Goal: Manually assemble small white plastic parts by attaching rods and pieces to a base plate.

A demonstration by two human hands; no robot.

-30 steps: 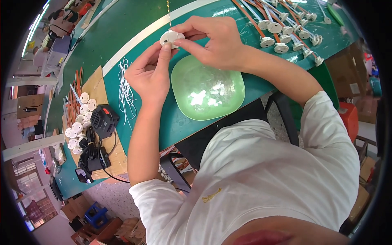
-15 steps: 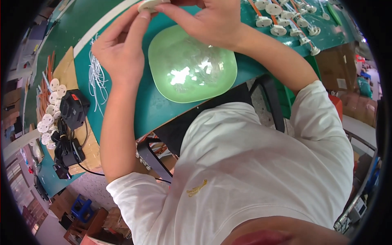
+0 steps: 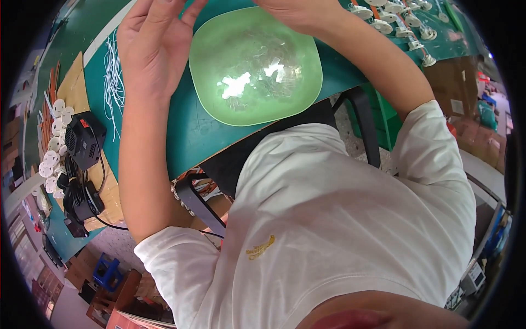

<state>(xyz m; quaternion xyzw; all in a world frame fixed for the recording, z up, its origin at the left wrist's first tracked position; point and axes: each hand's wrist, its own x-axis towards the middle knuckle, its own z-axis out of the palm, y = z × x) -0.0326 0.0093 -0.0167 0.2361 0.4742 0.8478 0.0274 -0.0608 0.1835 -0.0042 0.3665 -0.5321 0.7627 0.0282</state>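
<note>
My left hand (image 3: 150, 52) is raised at the upper left, its fingers curled up and in; the tips and whatever they hold are cut off by the top edge. My right hand (image 3: 301, 12) reaches in from the right at the top edge, with its fingers out of view. Below and between the hands sits a light green bowl (image 3: 219, 107) with rounded corners. Small clear, shiny pieces (image 3: 263, 71) lie scattered inside it. Left of my left hand, a loose bundle of thin white wires (image 3: 113, 77) rests on the green tabletop (image 3: 178, 134).
White round parts with orange wires (image 3: 405, 32) are spread at the upper right; more white discs (image 3: 55, 145) lie on the far left. A black device (image 3: 85, 141) and coiled black cables (image 3: 79, 200) sit on cardboard (image 3: 111, 200). Chair armrests (image 3: 364, 129) flank me.
Both hands have risen toward the top edge in the picture, and the white round disc held between them has left view. The view has shifted slightly, so the bowl appears higher.
</note>
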